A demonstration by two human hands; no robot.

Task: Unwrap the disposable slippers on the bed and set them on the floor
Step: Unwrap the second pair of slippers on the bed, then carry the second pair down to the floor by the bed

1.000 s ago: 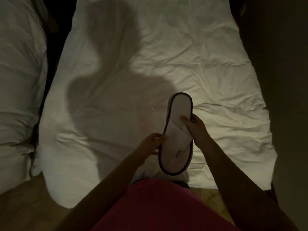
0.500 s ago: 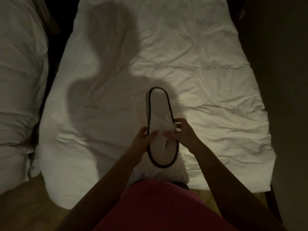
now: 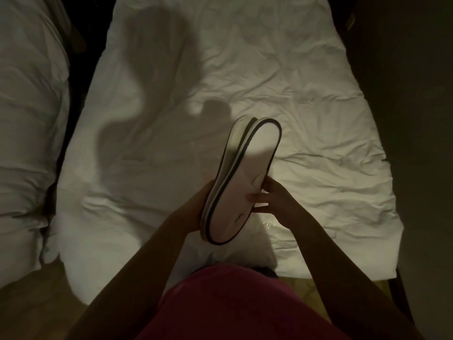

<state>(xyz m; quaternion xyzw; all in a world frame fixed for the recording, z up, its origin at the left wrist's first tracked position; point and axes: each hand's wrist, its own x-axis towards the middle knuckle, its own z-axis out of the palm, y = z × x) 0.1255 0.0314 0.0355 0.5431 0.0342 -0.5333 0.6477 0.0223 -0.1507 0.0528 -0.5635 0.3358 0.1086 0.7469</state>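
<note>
Both hands grasp the slippers [image 3: 241,182], a white pair stacked together, at centre frame: the left hand [image 3: 199,208] cups the underside, the right hand [image 3: 275,201] pinches the upper face. They seem held above the rumpled bed [image 3: 306,99]. Another bed [image 3: 27,119] lies at far left.

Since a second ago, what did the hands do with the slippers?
The slippers tipped to the right, and the second one's edge now peeks out behind the first. The right hand shifted to the lower right side; the left hand kept supporting them from behind. The bed stayed the same.
</note>
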